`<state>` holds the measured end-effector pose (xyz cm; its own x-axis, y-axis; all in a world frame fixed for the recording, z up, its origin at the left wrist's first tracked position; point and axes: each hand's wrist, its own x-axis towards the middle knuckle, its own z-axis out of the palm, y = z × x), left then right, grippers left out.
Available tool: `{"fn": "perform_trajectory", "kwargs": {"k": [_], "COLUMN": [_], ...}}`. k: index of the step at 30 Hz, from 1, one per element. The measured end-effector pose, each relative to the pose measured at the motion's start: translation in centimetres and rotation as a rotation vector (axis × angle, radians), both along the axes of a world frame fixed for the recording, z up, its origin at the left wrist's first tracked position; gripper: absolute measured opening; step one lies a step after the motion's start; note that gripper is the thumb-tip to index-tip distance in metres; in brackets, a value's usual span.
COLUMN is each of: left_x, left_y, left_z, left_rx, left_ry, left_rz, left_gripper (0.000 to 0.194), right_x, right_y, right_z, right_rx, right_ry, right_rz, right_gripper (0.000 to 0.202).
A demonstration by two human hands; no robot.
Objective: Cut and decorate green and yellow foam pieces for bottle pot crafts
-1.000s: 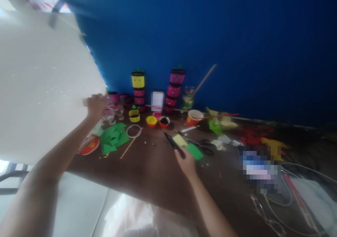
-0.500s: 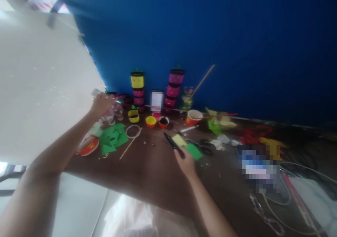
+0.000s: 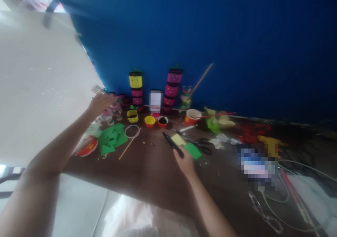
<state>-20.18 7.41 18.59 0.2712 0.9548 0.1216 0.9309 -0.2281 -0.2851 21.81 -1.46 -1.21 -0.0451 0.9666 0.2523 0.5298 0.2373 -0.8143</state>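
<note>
At the left end of the table, my left hand [image 3: 101, 103] reaches over and closes around a clear plastic container [image 3: 97, 89]. The container's kind is blurred, and part of it is hidden behind the fingers. Small jars [image 3: 119, 116] stand just below that hand. My right hand [image 3: 184, 161] grips a slim black pen-like tool [image 3: 171, 142] pointing up and left. Under its tip and beside it lie a pale yellow paper piece [image 3: 178, 139] and a green paper piece [image 3: 193, 151]. Black-handled scissors [image 3: 204, 146] rest just right of these.
Two stacked towers, one yellow-topped [image 3: 136, 79] and one magenta [image 3: 172, 89], stand against the blue wall [image 3: 158, 30]. Nearby are a phone [image 3: 156, 100], small yellow [image 3: 150, 121] and dark-filled [image 3: 163, 121] cups, a paper cup [image 3: 193, 117], green cut-outs [image 3: 112, 138] and a tape ring [image 3: 132, 132].
The whole view has shifted slightly to the left. Both hands keep their holds and have barely moved relative to the table.
</note>
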Motion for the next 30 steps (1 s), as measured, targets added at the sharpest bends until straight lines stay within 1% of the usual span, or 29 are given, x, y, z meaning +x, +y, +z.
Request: {"fn": "perform_trajectory", "kwargs": {"k": [6,10,13,16,21,25,30], "left_x": [-0.21,-0.04,-0.05,-0.26,-0.74,-0.66,-0.10], "left_y": [0.26,0.24,0.34,0.62,0.89,0.77,1.01], "left_z": [-0.17,-0.11,-0.20,-0.48,-0.98,-1.03,-0.72], "left_rx": [-0.048,-0.066,-0.068,-0.085,-0.095,-0.113,-0.190], "left_ry": [0.035,0.014,-0.039,-0.078,-0.069,-0.018,0.106], "left_rz": [0.003,-0.015,-0.017,-0.046,-0.087,-0.138,-0.195], "left_gripper": [0.042,0.043,0.042,0.041,0.044,0.045,0.048], "right_x": [-0.03,-0.08,-0.11,-0.10,-0.01,-0.02,-0.12], "right_y": [-0.04,-0.12,-0.15,-0.14,-0.15,-0.19,-0.18], "right_z": [0.25,0.49,0.61,0.57,0.25,0.20,0.38], "right_rx": [0.003,0.004,0.006,0.009,0.006,-0.005,0.005], "right_ry": [-0.001,-0.006,-0.008,-0.009,-0.008,-0.006,0.002], "right_rz": [0.008,-0.002,-0.008,-0.007,-0.008,-0.008,-0.011], "right_gripper": [0.033,0.032,0.032,0.032,0.031,0.030,0.031]}}
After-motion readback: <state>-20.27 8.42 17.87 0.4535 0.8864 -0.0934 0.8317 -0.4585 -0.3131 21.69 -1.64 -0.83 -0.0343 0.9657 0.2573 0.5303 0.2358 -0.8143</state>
